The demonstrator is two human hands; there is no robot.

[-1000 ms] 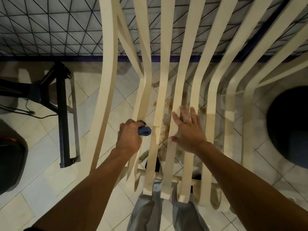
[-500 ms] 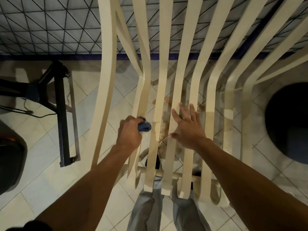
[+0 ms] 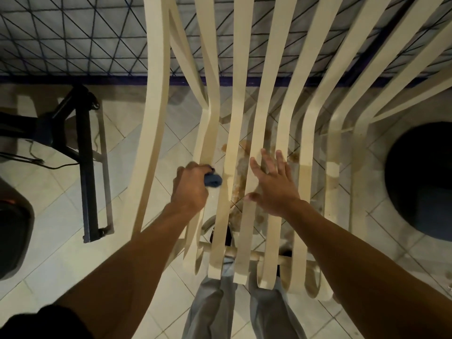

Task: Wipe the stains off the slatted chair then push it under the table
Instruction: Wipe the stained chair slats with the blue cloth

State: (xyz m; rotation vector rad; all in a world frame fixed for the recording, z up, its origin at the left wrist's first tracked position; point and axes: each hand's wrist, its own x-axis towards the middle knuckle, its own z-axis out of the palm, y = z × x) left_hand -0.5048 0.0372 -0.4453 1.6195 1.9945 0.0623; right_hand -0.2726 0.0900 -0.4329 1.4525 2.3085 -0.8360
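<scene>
The left hand (image 3: 189,189) is gripping a bunched blue cloth (image 3: 213,180) against the slatted chair (image 3: 303,118), which is standing on the tiled floor (image 3: 61,192). The right hand (image 3: 274,187), fingers spread, is bracing its slats. Rubbing lengthwise toward the brown stains (image 3: 245,145) is looking wisest.

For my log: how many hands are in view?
2. The left hand grips a blue cloth on a left slat of the chair; the right hand rests open on its middle slats.
</scene>
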